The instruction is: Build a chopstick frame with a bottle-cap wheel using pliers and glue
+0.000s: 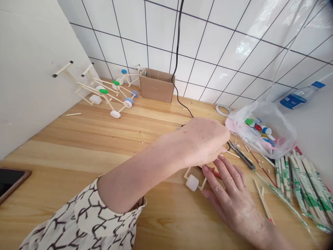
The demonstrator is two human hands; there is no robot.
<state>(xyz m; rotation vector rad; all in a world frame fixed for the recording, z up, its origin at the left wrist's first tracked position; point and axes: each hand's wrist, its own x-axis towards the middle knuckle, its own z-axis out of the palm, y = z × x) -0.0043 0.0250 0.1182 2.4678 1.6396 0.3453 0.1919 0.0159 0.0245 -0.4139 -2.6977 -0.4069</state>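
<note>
My left hand (205, 140) reaches across from the lower left, curled with its fingers bent down and hidden behind it; what they grip does not show. Just below it is a small frame of thin wooden sticks with a white bottle cap (192, 183) as a wheel. My right hand (231, 196) lies at the right of this frame, its thumb and index finger closing around one stick. A red-orange tool part (215, 173) shows under the right fingers; its kind is mostly hidden.
Finished-looking stick-and-cap models (114, 92) stand at the back left beside a cardboard box (157, 86). At right are a utility knife (241, 155), a tape roll (223, 110), a bag of caps (270, 128), wrapped chopsticks (309, 187) and a bottle (299, 99). A phone (11, 182) lies left.
</note>
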